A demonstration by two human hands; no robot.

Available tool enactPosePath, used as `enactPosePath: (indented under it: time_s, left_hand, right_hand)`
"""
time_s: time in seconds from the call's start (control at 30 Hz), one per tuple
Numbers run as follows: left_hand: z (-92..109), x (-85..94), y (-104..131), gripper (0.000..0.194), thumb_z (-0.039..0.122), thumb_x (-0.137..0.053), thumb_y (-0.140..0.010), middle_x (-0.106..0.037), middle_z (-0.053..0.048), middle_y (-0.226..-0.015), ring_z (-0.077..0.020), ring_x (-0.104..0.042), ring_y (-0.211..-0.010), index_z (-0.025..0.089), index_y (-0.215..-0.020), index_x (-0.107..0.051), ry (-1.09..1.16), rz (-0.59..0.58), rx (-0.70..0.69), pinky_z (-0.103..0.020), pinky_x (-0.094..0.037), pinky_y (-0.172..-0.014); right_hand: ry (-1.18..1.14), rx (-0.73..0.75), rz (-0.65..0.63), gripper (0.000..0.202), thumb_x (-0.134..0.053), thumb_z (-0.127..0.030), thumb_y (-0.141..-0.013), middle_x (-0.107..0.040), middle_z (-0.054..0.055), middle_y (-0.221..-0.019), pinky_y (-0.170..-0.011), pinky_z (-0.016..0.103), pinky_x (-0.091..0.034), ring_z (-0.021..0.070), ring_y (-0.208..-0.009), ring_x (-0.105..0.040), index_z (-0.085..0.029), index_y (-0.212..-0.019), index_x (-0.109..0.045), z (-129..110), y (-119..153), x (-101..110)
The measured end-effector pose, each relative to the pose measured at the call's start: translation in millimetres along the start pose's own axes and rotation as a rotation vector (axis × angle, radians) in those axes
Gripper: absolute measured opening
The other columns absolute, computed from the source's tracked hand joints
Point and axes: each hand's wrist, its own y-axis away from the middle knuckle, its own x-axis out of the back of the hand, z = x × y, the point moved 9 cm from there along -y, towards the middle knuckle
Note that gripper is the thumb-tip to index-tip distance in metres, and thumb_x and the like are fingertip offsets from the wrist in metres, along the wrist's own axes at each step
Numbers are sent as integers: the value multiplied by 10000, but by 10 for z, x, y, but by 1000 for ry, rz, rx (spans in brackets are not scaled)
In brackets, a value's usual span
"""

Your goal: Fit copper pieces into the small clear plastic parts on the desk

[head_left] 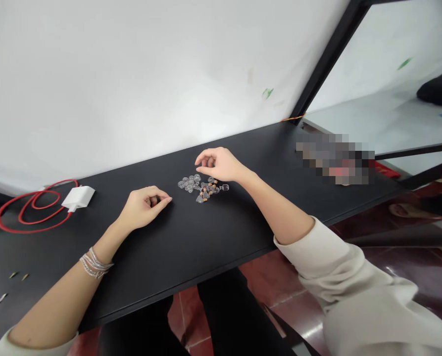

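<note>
Small clear glass bottles (190,182) lie in a loose cluster on the black tabletop (191,242). Beside them to the right is a group of little glass bottles (207,189) with tan, cork-like stoppers. My right hand (219,164) hovers just above the far side of the pile, fingers bent, thumb and forefinger apart, nothing visible between them. My left hand (144,207) rests on the table left of the pile, its fingers curled and thumb close to the forefinger tip. Whether anything small is inside it is hidden.
A white charger (78,198) with a coiled red cable (27,223) sits at the left. Small scraps (13,275) lie at the near left. A blurred-out item (335,160) is at the right end. A white wall (150,84) borders the back edge.
</note>
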Motion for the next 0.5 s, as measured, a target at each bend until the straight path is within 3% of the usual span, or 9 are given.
enactPosePath:
  time_s: [0.13, 0.23, 0.37, 0.5]
  left_hand:
    - [59, 4, 6, 201, 381, -694, -894, -707, -16, -758, -73, -473, -492, 197, -864, -769, -12, 34, -26, -217, -434, -508]
    - [144, 24, -30, 173, 358, -698, -892, -709, -14, -754, -78, -498, -507, 201, -873, -768, -30, 70, -45, -223, -446, -526]
    - [312, 78, -204, 218, 383, -699, -892, -681, -8, -692, -88, -513, -516, 183, -815, -740, 32, 163, -9, -226, -437, -513]
    - [546, 63, -413, 269, 426, -671, -920, -674, -8, -679, -93, -505, -511, 180, -825, -723, 94, 302, -18, -231, -435, -507]
  right_hand:
    - [11, 7, -15, 132, -722, -281, -774, -709, 49, -774, -688, 306, -491, 143, -657, -604, -165, -832, -744, 16, -1, 22]
    - [41, -63, -98, 130, -765, -286, -744, -732, 50, -767, -685, 294, -499, 153, -674, -639, -169, -798, -752, 118, 4, 31]
    - [89, -203, -257, 179, -841, -338, -697, -763, 45, -753, -661, 278, -503, 174, -688, -684, -185, -765, -776, 329, 48, -19]
    - [58, -229, -302, 162, -859, -332, -695, -780, 46, -743, -651, 259, -511, 186, -713, -712, -192, -735, -788, 416, 67, -39]
